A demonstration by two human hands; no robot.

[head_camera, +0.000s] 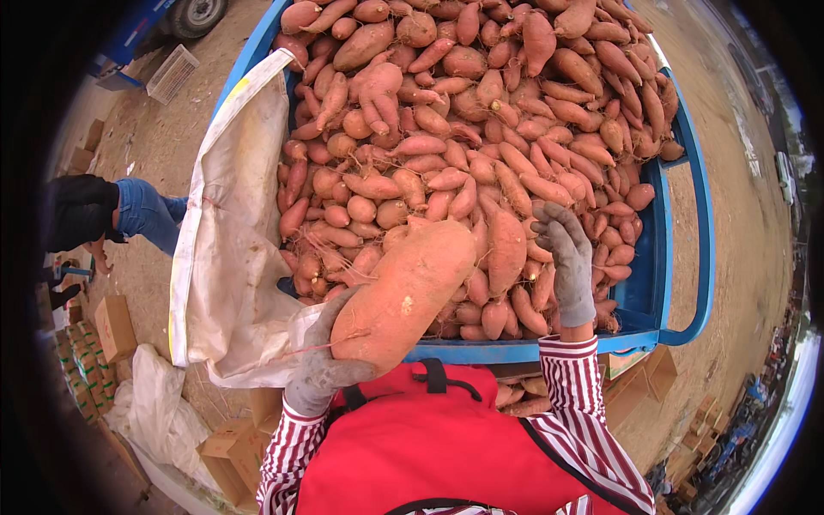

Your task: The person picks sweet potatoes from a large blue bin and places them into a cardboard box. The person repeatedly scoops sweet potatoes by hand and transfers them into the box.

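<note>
My left hand [318, 360], in a grey glove, grips the lower end of a very large sweet potato [409, 293], which is tilted up to the right in front of the pile. My right hand [565, 254], also gloved in grey, rests over the pile with its fingers curled towards the roots; whether it grasps one cannot be told. Reddish sweet potatoes [425, 183] of many sizes fill a blue metal truck bed [502, 351]. Just left of my right hand lies a fairly large, pointed sweet potato [506, 244].
A whitish woven sheet [238, 225] hangs over the bed's left side. A blue rail [702, 212] curves along the right. Cardboard boxes [235, 450] stand at lower left, near a crumpled white sheet [161, 412]. Another person [145, 209] is at far left, beyond the sheet.
</note>
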